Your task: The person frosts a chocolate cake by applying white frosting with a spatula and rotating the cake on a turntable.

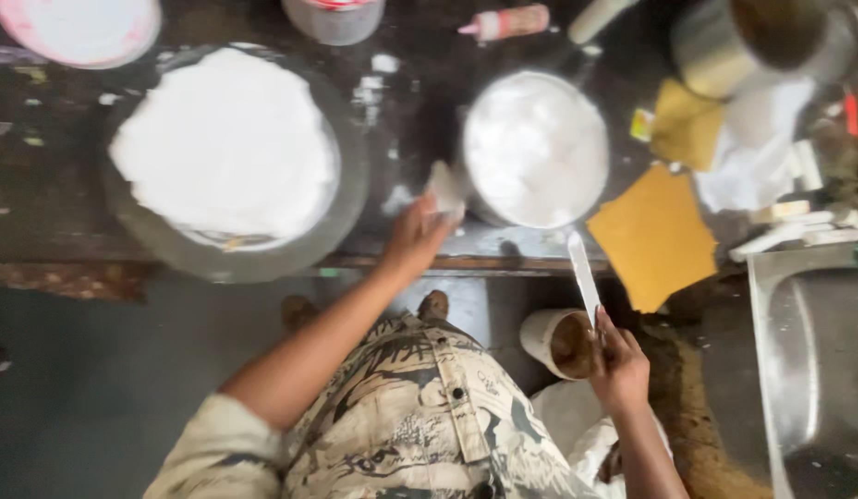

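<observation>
The person stands at a dark worktop, both bare forearms stretched out from a patterned short-sleeved shirt. The left hand reaches up and across to the table edge, arm nearly straight, and its fingers are pinched on a small white scraper that sits just beside the near rim of the bowl. That bowl is metal and full of white cream, set on the worktop a little right of centre.

The right hand hangs lower, off the table, elbow bent and wrist turned inward. It is closed around the handle of a spatula, whose long pale blade points up and slightly left, its tip level with the table edge (the blade looks smeared white). Just left of that hand, down by the floor, stands a small bucket with brown stuff inside.

To the left on the worktop sits the cake, a broad round thing coated in white, resting on a grey turntable; it lies well apart from both hands. Right of the bowl lies a yellow cloth, overhanging the edge. A steel sink fills the lower right. At the far top stands a small pink-tipped bottle, on its side.
</observation>
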